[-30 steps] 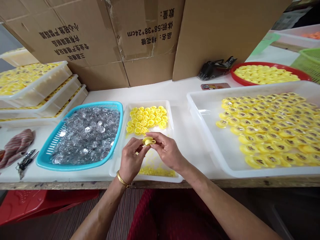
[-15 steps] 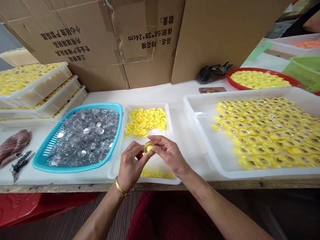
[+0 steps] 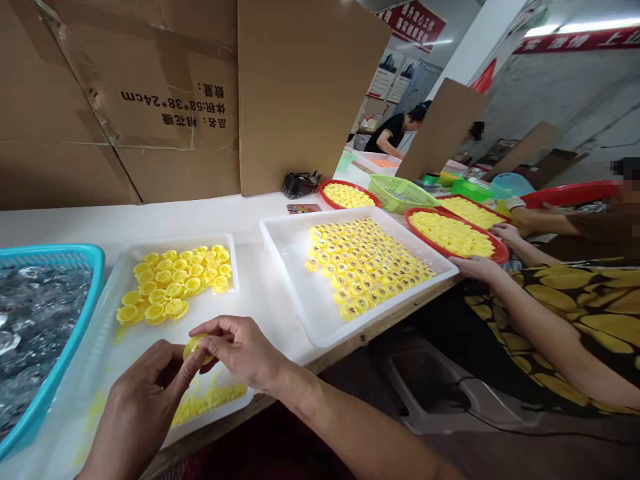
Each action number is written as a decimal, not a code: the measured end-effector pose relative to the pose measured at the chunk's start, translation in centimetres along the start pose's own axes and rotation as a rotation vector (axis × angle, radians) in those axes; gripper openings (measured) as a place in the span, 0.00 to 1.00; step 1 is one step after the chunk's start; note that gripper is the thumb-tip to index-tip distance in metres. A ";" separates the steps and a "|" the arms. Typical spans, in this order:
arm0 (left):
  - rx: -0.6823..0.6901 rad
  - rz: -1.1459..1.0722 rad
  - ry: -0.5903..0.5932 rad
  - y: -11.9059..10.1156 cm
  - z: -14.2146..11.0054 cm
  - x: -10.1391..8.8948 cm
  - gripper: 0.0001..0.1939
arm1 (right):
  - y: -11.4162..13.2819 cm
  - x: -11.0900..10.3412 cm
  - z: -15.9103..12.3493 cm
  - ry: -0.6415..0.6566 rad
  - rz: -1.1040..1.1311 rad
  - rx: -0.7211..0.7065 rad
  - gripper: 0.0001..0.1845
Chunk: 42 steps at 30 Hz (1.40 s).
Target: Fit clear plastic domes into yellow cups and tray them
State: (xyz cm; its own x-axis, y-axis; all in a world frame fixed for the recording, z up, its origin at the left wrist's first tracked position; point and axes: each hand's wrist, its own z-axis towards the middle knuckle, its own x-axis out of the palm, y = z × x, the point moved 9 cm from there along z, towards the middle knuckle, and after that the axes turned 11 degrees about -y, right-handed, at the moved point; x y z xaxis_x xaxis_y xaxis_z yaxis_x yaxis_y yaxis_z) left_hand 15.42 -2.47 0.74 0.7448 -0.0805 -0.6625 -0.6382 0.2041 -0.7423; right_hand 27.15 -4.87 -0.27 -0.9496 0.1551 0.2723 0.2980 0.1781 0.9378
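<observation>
A small yellow plastic cup-and-saucer piece (image 3: pixel 194 345) is pinched between both hands, over the front of a small white tray (image 3: pixel 213 308). My left hand (image 3: pixel 137 403) grips its left edge with thumb and fingers; my right hand (image 3: pixel 245 350) has its thumb and fingertips on the right edge. The fingers partly hide the piece. Behind them in this tray stand several similar yellow cups (image 3: pixel 175 283). Small yellow bits (image 3: pixel 215 399) lie along its front.
At left is a blue basket (image 3: pixel 67 363) of clear plastic pieces (image 3: pixel 37 307). A larger white tray (image 3: pixel 300 293) holds rows of yellow pieces (image 3: pixel 370 263). To the right, a co-worker's hand (image 3: pixel 483 270) touches a red tray (image 3: pixel 501 253). Cardboard (image 3: pixel 295 87) stands behind.
The view has swung right, bringing co-workers and red trays into sight. Both hands still hold the yellow piece, which has been turned between the fingers.
</observation>
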 end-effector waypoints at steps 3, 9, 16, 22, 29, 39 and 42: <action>-0.001 -0.095 0.042 -0.9 -0.4 0.9 0.24 | 2.4 -2.4 0.2 -0.065 -0.113 -0.082 0.18; -0.053 -0.275 -0.001 -0.5 -0.8 0.6 0.26 | 8.6 -17.0 2.3 -0.487 -1.111 -0.107 0.15; -0.038 -0.257 0.073 -0.1 -1.4 0.3 0.19 | 7.3 -24.7 4.3 -0.452 -1.489 0.010 0.09; 0.013 -0.174 -0.156 1.2 0.0 -5.7 0.16 | 7.3 -26.0 4.0 -0.508 -1.632 0.006 0.14; -0.069 0.567 -0.280 8.2 4.0 -15.2 0.17 | 10.2 -9.2 2.6 -0.311 -1.295 -0.669 0.11; -0.057 0.582 0.061 12.5 4.4 -12.2 0.11 | 0.6 5.4 10.1 -0.006 -1.565 -0.494 0.15; -0.075 0.566 -0.004 12.7 4.4 -13.0 0.20 | 0.2 5.7 10.3 -0.024 -1.619 -0.495 0.13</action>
State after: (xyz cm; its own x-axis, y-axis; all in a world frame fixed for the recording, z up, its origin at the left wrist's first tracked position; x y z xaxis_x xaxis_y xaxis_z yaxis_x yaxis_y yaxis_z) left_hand -1.44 5.45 0.38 0.2831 0.0251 -0.9588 -0.9500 0.1449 -0.2767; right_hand 22.83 6.00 -0.77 -0.2251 0.1463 -0.9633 -0.9686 -0.1410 0.2049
